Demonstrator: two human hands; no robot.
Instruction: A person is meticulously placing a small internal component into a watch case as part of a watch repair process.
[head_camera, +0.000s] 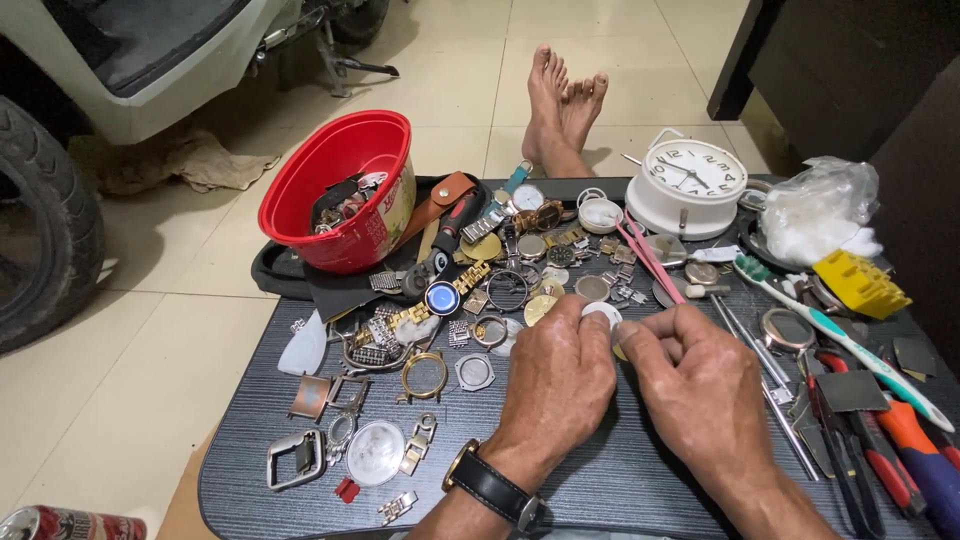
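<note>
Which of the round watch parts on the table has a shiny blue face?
The blue-faced watch, lying on the table just below the red bucket. The other round pieces near it are gold, silver or empty rings; only this one is blue.

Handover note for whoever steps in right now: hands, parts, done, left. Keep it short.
Left hand: pinching a small white round part at the fingertips, wristwatch on that wrist.
Right hand: fingertips meet the left hand's at the same part; a yellowish piece shows under them, unclear what.
Parts: loose watch cases, rings and bracelet links cover the dark tray table; red bowl far left, white alarm clock far right, pink tweezers just beyond the hands.
Done: not visible.
Left: part not yet set down.
</note>
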